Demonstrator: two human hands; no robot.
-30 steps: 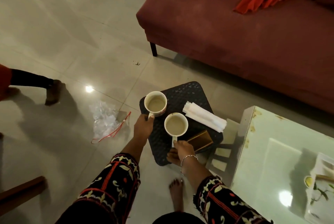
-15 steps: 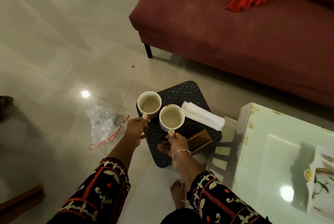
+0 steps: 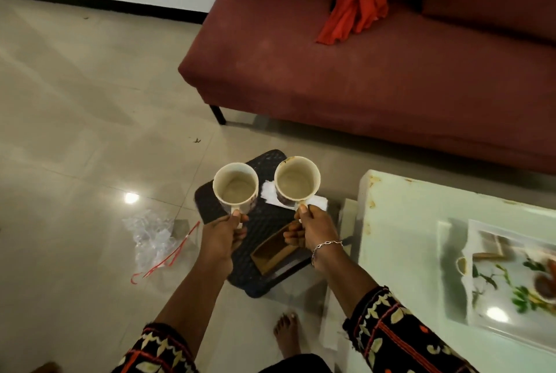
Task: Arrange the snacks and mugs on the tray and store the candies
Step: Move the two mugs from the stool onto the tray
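The left hand point(image 3: 224, 237) grips the handle of the left cream ceramic mug point(image 3: 236, 184) and the right hand point(image 3: 316, 229) grips the right cream ceramic mug point(image 3: 297, 180), both upright, side by side, apart, over the black woven tray point(image 3: 270, 222).

One view on record. The head-worn wide-angle camera is looking forward and steeply down at the pale glossy tiled floor point(image 3: 90, 86). It is sitting nearest the left grip point(image 3: 222, 240), which is holding the left cream ceramic mug point(image 3: 236, 186), and the right grip point(image 3: 316, 231), which is holding the right cream ceramic mug point(image 3: 296, 181), at frame centre. The dark red fabric sofa point(image 3: 331, 86) is filling the upper right. The white glossy tabletop point(image 3: 406, 237) is running off the lower right.
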